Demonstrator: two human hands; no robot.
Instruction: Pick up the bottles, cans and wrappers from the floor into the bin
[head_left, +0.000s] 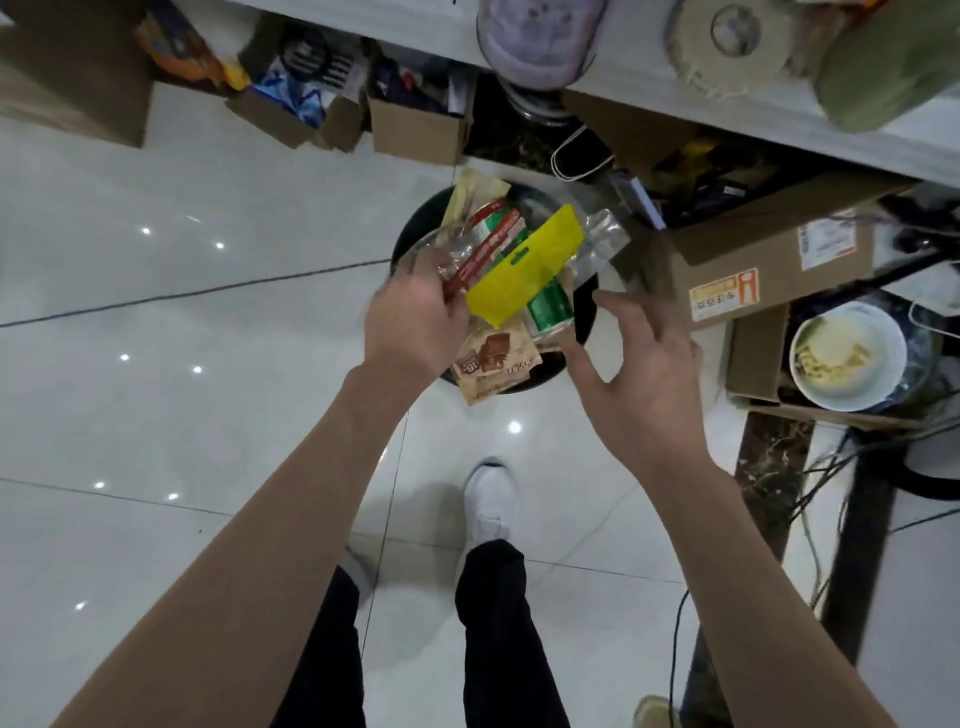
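Observation:
A round black bin (586, 312) stands on the white tiled floor, heaped with rubbish. Above it my left hand (410, 317) grips a bundle of wrappers: a yellow-topped clear bag (524, 265), a red and green packet (493, 234) and crinkled clear plastic. A green can (550, 307) lies in the bin under the yellow bag. A brown chocolate wrapper (493, 364) hangs over the bin's near rim. My right hand (644, 374) hovers open beside the bin's right edge, fingers spread, holding nothing.
Cardboard boxes (769, 265) crowd the bin's right and back. A box at the right holds a used white bowl (847, 356). A white shelf edge (727, 117) overhangs the bin. Cables trail on the floor at right. My white shoe (491, 504) stands just before the bin.

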